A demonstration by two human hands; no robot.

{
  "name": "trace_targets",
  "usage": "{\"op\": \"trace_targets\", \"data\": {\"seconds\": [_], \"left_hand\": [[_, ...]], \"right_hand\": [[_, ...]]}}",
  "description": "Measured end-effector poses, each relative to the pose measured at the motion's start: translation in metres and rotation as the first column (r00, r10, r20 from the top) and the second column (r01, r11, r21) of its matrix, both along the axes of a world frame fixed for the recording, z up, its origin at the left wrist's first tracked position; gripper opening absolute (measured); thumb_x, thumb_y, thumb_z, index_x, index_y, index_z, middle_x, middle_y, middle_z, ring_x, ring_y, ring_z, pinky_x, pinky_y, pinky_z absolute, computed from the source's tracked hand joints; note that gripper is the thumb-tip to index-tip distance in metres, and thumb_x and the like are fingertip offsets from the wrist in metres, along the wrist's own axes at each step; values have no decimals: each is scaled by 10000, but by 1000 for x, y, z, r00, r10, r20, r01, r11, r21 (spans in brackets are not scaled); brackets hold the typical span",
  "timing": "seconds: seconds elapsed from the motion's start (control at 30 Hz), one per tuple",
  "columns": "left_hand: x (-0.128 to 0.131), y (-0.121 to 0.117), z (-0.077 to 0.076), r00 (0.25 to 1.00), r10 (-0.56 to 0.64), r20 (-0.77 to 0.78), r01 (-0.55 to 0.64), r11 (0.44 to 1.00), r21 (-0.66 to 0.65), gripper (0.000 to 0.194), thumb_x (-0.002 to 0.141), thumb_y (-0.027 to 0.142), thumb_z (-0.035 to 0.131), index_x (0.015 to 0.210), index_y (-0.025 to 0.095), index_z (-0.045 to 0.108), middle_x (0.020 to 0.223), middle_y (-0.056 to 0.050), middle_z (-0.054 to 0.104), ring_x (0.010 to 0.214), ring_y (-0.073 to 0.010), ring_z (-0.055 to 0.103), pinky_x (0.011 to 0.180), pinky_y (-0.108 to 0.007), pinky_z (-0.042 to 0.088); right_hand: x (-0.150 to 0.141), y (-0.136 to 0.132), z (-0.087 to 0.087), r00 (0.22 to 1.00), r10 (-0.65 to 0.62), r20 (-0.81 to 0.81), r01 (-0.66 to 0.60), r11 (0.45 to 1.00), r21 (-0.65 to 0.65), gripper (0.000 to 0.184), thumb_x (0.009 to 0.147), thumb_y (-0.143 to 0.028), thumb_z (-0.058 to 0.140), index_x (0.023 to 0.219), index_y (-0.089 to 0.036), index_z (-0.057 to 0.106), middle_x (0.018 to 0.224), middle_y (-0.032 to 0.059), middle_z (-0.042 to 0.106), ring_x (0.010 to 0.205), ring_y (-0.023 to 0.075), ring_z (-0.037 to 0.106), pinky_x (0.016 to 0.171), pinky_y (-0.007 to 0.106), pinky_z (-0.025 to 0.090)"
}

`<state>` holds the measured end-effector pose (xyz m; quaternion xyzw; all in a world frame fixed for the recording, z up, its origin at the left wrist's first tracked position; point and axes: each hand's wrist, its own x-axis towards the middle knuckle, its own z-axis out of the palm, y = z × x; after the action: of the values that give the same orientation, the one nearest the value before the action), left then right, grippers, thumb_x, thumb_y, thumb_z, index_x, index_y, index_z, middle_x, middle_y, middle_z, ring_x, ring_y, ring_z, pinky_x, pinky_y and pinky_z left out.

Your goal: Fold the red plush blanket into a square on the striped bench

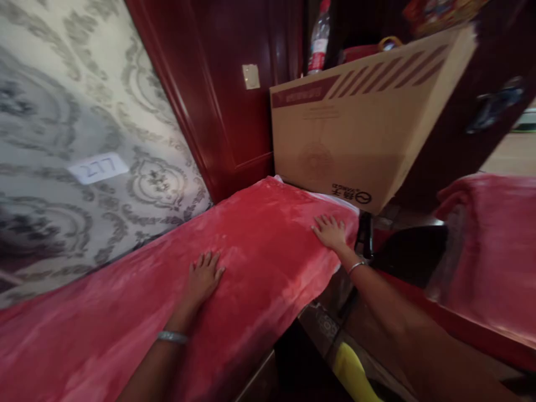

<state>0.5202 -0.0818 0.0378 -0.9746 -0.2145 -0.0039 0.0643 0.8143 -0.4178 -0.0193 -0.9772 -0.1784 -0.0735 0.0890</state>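
Observation:
A red, plush-looking cover [251, 240] is spread over a long narrow surface that runs from the lower left to the middle. My left hand [204, 277] lies on it palm down, fingers spread, near the centre. Close to the far right end of the cover, my right hand [330, 231] also rests flat with its fingers apart. Neither hand holds anything. A strip of white fabric shows from under the cover at its far edge, beside the cardboard box. What lies beneath the cover is hidden.
A large cardboard box [335, 128] stands beyond the cover's far end, with a plastic bottle [320, 42] behind it. Patterned wallpaper [163, 178] borders the left. A folded red blanket [494, 251] lies at right. Something yellow [354, 374] shows near the tiled floor.

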Motion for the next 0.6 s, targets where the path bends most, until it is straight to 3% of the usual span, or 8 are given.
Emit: {"op": "trace_targets", "data": {"seconds": [0.27,0.47,0.6], "left_hand": [[-154,1,-6,947,319,27,-320,947,22,600,1005,381,331,1555,145,363,1624,-178,326,1505,-338,294,1174,-567,281],[-271,2,-5,789,613,30,-614,789,18,587,1016,382,280,1566,187,344,1654,-143,268,1521,-353,243,1160,-638,261],[-319,1,-5,662,748,43,-748,663,-17,603,1025,422,231,1564,176,351,1659,-146,258,1501,-375,277,1148,-635,283]], "right_hand": [[1,-8,-8,999,31,-22,-30,998,47,627,1008,-527,251,1520,-228,455,1606,115,367,1452,388,297,1118,678,252],[-5,-10,-4,994,54,-90,-46,995,87,633,1010,-501,256,1523,-188,453,1623,142,323,1464,415,256,1113,683,239],[-4,-10,-8,993,64,-100,-51,991,123,679,976,-520,252,1529,-179,449,1628,147,311,1474,438,232,1103,708,230]]}}
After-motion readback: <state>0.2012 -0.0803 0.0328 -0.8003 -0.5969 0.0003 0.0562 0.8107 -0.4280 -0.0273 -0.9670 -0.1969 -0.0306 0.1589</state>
